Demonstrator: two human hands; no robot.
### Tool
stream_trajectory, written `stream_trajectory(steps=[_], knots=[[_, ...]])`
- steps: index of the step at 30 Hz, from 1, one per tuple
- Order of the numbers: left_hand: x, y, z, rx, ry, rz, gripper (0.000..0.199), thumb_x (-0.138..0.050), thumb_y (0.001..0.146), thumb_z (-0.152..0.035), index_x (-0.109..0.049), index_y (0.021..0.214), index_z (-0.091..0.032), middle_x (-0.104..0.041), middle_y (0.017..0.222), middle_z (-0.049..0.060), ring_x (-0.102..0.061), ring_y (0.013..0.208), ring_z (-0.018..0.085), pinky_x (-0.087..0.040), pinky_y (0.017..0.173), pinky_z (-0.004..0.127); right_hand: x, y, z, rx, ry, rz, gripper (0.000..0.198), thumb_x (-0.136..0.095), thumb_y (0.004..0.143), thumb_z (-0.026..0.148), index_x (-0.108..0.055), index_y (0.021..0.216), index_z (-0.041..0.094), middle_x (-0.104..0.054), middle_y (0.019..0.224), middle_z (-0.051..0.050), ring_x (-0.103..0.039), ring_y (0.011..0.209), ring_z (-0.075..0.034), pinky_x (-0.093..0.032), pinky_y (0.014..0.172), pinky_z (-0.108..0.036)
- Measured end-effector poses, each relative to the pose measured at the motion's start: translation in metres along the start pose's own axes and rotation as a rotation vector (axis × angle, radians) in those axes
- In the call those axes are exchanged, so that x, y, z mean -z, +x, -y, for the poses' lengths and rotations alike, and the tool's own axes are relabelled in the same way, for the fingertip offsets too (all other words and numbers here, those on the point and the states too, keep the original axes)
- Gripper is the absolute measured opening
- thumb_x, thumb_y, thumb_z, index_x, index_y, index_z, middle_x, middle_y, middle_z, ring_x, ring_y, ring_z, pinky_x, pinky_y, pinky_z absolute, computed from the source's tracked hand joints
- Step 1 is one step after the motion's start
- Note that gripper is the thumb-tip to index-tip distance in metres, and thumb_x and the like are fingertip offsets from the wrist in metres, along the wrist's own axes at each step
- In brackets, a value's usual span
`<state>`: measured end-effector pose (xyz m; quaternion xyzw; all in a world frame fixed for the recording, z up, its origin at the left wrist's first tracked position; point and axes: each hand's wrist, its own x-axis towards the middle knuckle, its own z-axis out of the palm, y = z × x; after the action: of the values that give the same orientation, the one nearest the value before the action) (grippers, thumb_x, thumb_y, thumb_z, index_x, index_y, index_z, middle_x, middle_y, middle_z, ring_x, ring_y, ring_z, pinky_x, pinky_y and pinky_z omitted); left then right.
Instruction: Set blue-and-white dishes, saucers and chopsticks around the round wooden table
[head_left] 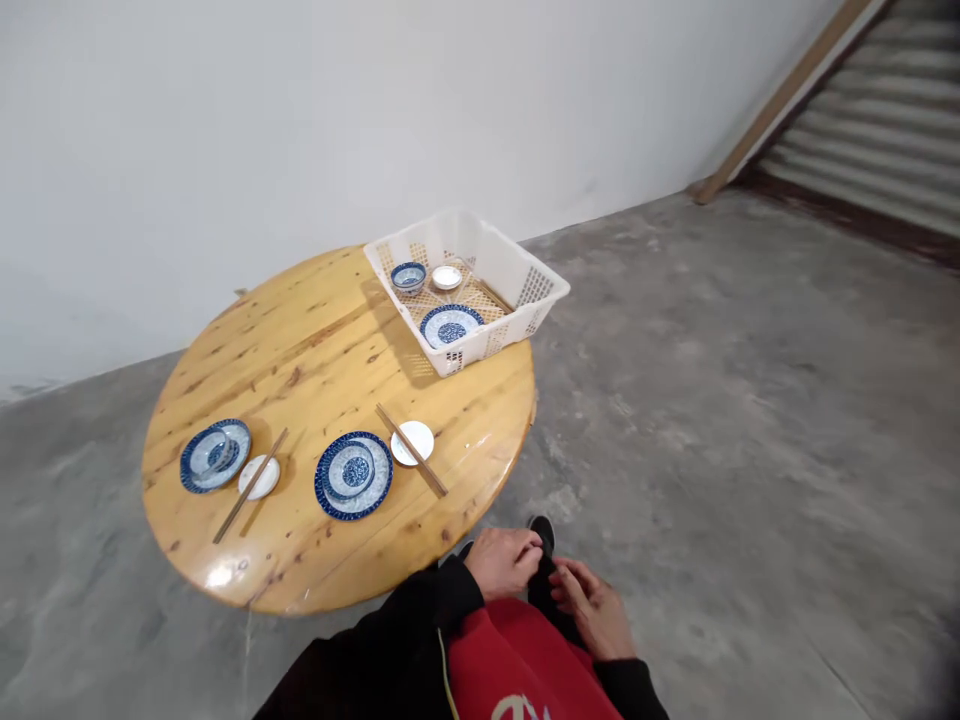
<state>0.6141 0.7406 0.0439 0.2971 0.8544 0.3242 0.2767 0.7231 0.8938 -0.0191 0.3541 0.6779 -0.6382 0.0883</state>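
Beside the table, near edge: two hands, low before a red garment, close together, apart from every dish
Left hand: fingers curled inward; from where I stand, I cannot tell whether they pinch anything
Right hand: fingers bent, thumb close to them; pinch or gap, I cannot tell
Near setting: bowl upright on plate; saucer alongside, chopsticks laid across it
Far setting: second bowl on second plate; second saucer beside, second chopsticks across it
Basket: on the table's far right part, rim corner reaching past the edge; holds a third bowl, third saucer, third plate and third chopsticks
Roll hazard: either pair of chopsticks resting on a saucer may slip off; likely cause, a bump to the table or a brushing sleeve
Slide hazard: a stacked bowl may shift on its plate; likely cause, tilting the plate
Tip hazard: the basket may tip; likely cause, pressing its overhanging corner; base support not visible
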Motion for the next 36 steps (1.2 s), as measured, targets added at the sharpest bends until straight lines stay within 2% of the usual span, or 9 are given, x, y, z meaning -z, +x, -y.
stream_trajectory(steps=[3, 6, 11, 15, 18, 21, 26, 31, 36], knots=[[0.013, 0.02, -0.003, 0.12, -0.051, -0.164, 0.033, -0.045, 0.098, -0.028, -0.073, 0.113, -0.02, -0.079, 0.098, 0.005, -0.072, 0.088, 0.019, -0.053, 0.083, 0.028, 0.006, 0.037, 0.033, 0.075, -0.055, 0.1, 0.051, -0.06, 0.071, 0.067, -0.069, 0.093, 0.021, -0.072, 0.072, -0.006, -0.068, 0.062, -0.024, -0.054, 0.056, -0.035], [0.024, 0.042, -0.011, 0.217, -0.107, -0.34, 0.032, -0.044, 0.098, -0.028, -0.073, 0.11, -0.02, -0.078, 0.094, 0.005, -0.072, 0.085, 0.019, -0.053, 0.083, 0.028, 0.02, 0.077, 0.075, 0.131, -0.129, 0.212, 0.051, -0.059, 0.068, 0.066, -0.068, 0.09, 0.021, -0.071, 0.069, -0.005, -0.066, 0.06, -0.024, -0.052, 0.055, -0.035], [0.027, 0.08, -0.031, 0.335, -0.25, -0.598, 0.032, -0.043, 0.099, -0.032, -0.071, 0.11, -0.02, -0.077, 0.095, 0.005, -0.073, 0.086, 0.018, -0.055, 0.079, 0.027, 0.052, 0.137, 0.136, 0.239, -0.227, 0.365, 0.053, -0.059, 0.068, 0.065, -0.068, 0.091, 0.019, -0.071, 0.071, -0.007, -0.067, 0.06, -0.023, -0.052, 0.058, -0.034], [0.024, 0.106, -0.048, 0.404, -0.261, -0.711, 0.029, -0.045, 0.098, -0.031, -0.069, 0.108, -0.018, -0.077, 0.093, 0.006, -0.073, 0.081, 0.018, -0.056, 0.079, 0.028, 0.073, 0.168, 0.155, 0.252, -0.257, 0.452, 0.054, -0.057, 0.07, 0.068, -0.068, 0.092, 0.019, -0.07, 0.07, -0.006, -0.067, 0.059, -0.022, -0.052, 0.057, -0.033], [0.038, 0.116, -0.06, 0.457, -0.289, -0.791, 0.028, -0.046, 0.098, -0.031, -0.069, 0.109, -0.018, -0.077, 0.09, 0.006, -0.073, 0.078, 0.016, -0.057, 0.075, 0.026, 0.082, 0.183, 0.159, 0.249, -0.25, 0.513, 0.055, -0.058, 0.071, 0.069, -0.068, 0.089, 0.019, -0.069, 0.069, -0.007, -0.065, 0.057, -0.021, -0.051, 0.056, -0.033], [0.073, 0.118, -0.071, 0.42, -0.222, -0.899, 0.029, -0.046, 0.098, -0.031, -0.069, 0.108, -0.018, -0.077, 0.088, 0.005, -0.074, 0.075, 0.015, -0.058, 0.073, 0.027, 0.087, 0.195, 0.164, 0.231, -0.201, 0.573, 0.054, -0.062, 0.073, 0.069, -0.068, 0.088, 0.018, -0.069, 0.069, -0.007, -0.065, 0.057, -0.021, -0.052, 0.056, -0.032], [0.159, 0.128, -0.077, 0.306, -0.018, -1.044, 0.028, -0.048, 0.098, -0.028, -0.068, 0.112, -0.016, -0.078, 0.088, 0.005, -0.074, 0.077, 0.014, -0.057, 0.078, 0.026, 0.09, 0.205, 0.193, 0.249, -0.133, 0.512, 0.057, -0.069, 0.069, 0.071, -0.07, 0.09, 0.018, -0.069, 0.067, -0.007, -0.065, 0.055, -0.02, -0.056, 0.056, -0.033], [0.234, 0.153, -0.051, 0.408, 0.153, -0.976, 0.026, -0.048, 0.098, -0.021, -0.07, 0.109, -0.015, -0.077, 0.093, 0.004, -0.072, 0.084, 0.013, -0.052, 0.082, 0.024, 0.093, 0.209, 0.252, 0.439, -0.114, 0.439, 0.051, -0.07, 0.075, 0.067, -0.072, 0.09, 0.018, -0.07, 0.067, -0.005, -0.065, 0.054, -0.017, -0.059, 0.057, -0.032], [0.278, 0.182, -0.024, 0.508, 0.357, -0.746, 0.029, -0.043, 0.098, -0.018, -0.072, 0.103, -0.014, -0.076, 0.104, 0.009, -0.069, 0.102, 0.022, -0.048, 0.089, 0.03, 0.091, 0.212, 0.327, 0.637, -0.118, 0.361, 0.046, -0.074, 0.079, 0.061, -0.074, 0.092, 0.017, -0.071, 0.071, -0.005, -0.065, 0.056, -0.016, -0.059, 0.056, -0.031]])
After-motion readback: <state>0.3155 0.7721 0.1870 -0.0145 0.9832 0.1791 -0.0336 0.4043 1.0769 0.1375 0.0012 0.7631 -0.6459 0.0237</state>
